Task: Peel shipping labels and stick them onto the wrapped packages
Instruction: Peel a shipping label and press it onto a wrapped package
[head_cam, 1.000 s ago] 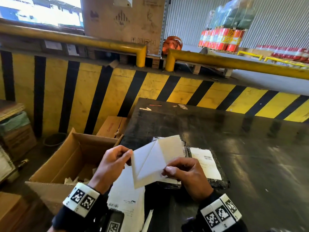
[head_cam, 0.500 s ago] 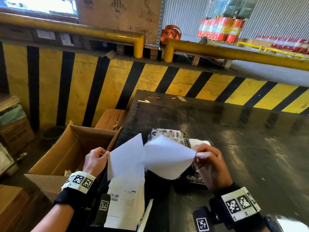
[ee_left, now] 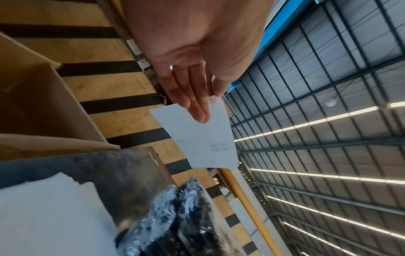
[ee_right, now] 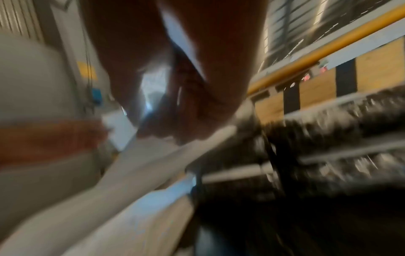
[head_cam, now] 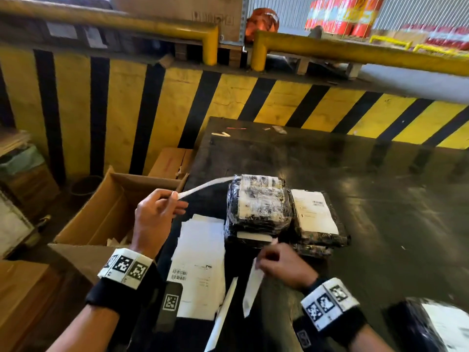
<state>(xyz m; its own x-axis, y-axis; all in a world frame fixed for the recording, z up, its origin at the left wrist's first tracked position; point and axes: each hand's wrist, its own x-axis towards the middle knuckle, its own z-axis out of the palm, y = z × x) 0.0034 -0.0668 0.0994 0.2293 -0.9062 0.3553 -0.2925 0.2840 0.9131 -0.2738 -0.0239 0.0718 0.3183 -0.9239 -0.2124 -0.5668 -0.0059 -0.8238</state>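
My left hand (head_cam: 176,199) is raised over the table's left edge and pinches a white label (head_cam: 205,186) seen edge-on. In the left wrist view my left hand (ee_left: 208,107) holds the label (ee_left: 201,138) between thumb and fingers, faint print showing through it. My right hand (head_cam: 264,262), near the table's front, grips a white backing strip (head_cam: 251,288) that hangs down. Just beyond lies a film-wrapped black package (head_cam: 258,204) with no label on top. To its right is a wrapped package (head_cam: 319,240) bearing a label. The right wrist view is blurred.
A pile of label sheets (head_cam: 200,250) lies at the table's front left. An open cardboard box (head_cam: 101,212) stands on the floor to the left. Another wrapped package (head_cam: 416,323) sits at the front right. The dark table (head_cam: 355,174) ends at a yellow-black barrier (head_cam: 228,97).
The two sheets have come fully apart. My left hand rose to the left with the label. My right hand dropped toward me with the backing strip, uncovering the packages.
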